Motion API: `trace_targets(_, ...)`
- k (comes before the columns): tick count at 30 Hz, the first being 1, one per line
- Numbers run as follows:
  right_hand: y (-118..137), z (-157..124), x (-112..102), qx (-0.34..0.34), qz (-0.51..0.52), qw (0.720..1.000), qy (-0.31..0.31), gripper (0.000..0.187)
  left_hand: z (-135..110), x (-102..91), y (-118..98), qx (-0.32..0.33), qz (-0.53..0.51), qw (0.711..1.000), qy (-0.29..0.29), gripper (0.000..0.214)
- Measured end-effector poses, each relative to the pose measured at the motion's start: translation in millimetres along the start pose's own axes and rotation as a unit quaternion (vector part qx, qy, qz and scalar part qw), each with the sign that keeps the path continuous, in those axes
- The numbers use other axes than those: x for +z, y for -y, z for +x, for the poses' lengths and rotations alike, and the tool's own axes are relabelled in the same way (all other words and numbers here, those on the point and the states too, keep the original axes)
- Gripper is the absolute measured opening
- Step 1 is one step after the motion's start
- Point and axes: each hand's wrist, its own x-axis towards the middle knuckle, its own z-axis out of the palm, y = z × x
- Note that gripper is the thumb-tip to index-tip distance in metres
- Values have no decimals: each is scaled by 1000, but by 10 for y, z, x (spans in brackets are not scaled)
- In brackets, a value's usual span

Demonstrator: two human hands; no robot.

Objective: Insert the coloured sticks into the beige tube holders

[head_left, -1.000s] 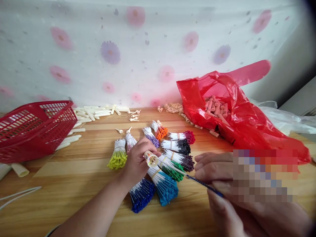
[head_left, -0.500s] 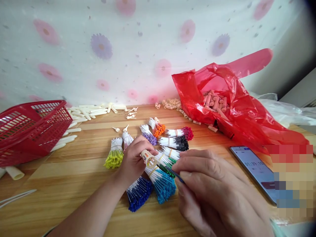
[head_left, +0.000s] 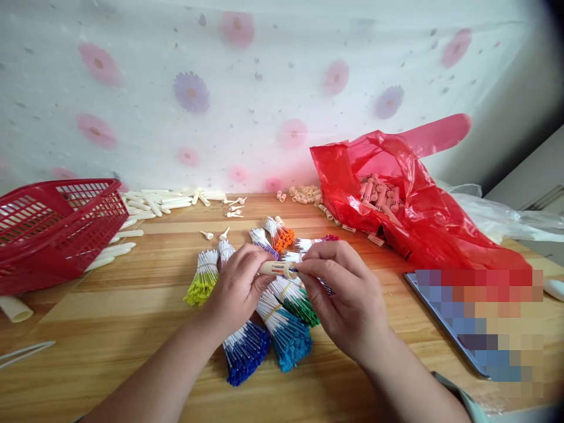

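Note:
My left hand is closed round a small cream plastic barrel, held sideways with its end pointing right. My right hand pinches a thin blue-tipped stick whose tip meets the barrel's open end. Both hands hover over a fan of bundled white sticks with coloured tips: yellow, dark blue, light blue, green, orange and purple.
A red mesh basket sits at the left. Cream tubes lie along the back of the wooden table. At the right, a red plastic bag holds beige barrels, and a phone lies below it.
My right hand has come up and left from the table's right side, bringing the blue-tipped stick to the barrel's end. My left hand has turned the barrel sideways.

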Motion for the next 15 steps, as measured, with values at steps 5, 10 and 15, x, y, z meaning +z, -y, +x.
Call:
trace_targets(5,-21,19,-14,-28,-23,999,4,15,18,-22,-6,29,14,999,18,25)
trace_targets(10,-22,18,-30,21,65,997,28,16,24,-24,-32,23,-17,999,25,22)
trace_targets(15,1,18,-79,41,140,989,-28,12,-21,2,14,-29,-140,988,64,20)
